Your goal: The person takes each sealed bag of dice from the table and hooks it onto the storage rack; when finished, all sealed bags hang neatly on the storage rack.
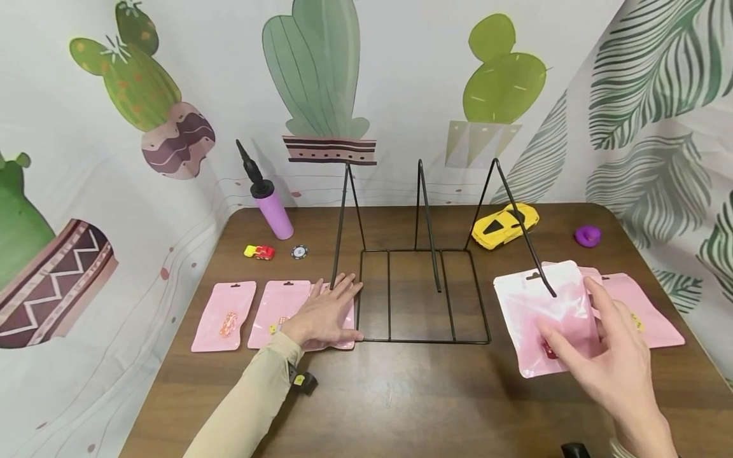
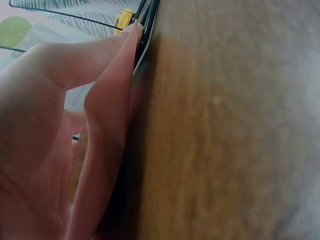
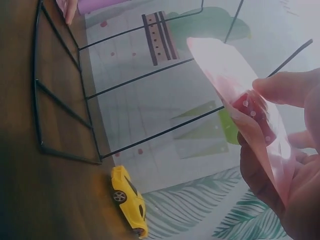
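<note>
Two hands busy: my right hand [image 1: 615, 356] pinches a pink pouch [image 1: 546, 315]; left hand [image 1: 323, 312] lies flat, fingers straight, on another pouch [image 1: 343, 343] beside the wire rack [image 1: 424, 340].

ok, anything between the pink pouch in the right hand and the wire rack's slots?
Nothing visible lies on the table between them. The right hand holds the pink pouch just right of the wire rack. The rack's rightmost slanted divider crosses in front of the pouch's top edge. The slots look empty.
</note>
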`<state>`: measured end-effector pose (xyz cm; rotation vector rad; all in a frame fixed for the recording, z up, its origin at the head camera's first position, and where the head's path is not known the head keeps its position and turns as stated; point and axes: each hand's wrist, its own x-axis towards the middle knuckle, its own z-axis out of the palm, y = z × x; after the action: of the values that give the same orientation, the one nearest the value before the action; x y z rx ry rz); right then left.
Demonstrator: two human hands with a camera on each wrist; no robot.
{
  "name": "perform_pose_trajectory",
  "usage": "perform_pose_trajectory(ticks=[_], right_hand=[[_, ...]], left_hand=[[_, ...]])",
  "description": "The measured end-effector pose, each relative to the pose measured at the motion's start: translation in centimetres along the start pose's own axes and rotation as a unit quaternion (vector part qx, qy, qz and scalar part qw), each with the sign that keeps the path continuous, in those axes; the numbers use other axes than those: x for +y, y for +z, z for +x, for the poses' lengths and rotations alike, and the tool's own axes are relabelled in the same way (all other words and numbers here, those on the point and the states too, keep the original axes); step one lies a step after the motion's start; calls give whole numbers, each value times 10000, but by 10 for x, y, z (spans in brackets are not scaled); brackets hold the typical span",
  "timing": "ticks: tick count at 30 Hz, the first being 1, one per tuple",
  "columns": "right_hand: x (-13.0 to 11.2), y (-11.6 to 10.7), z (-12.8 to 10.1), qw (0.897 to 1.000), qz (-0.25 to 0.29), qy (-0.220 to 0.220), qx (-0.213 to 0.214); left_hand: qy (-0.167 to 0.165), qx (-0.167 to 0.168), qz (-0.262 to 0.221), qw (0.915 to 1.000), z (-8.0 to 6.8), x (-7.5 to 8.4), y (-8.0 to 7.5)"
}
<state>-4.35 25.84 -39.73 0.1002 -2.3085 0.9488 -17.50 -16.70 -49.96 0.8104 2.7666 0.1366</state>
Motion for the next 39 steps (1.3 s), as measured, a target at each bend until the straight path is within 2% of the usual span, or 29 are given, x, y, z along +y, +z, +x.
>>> perform_pose_trajectory(ticks=[9, 18, 24, 30, 39], right_hand=[[-11, -15, -11, 9998, 168, -103, -22], [-15, -19, -20, 9964, 651, -395, 365], [-20, -19, -17, 9863, 1235, -904, 621], [-31, -19, -13, 9705, 2012, -1084, 765], [-38, -11, 0, 9613, 2156, -1388, 1004]], left_hand=[[32, 4, -35, 10000, 0, 0, 0], [6, -40, -57, 10000, -1, 0, -1], [-16, -39, 2, 10000, -1, -1, -2], [24, 19, 19, 10000, 0, -1, -2], [67, 40, -33, 10000, -1, 0, 0]])
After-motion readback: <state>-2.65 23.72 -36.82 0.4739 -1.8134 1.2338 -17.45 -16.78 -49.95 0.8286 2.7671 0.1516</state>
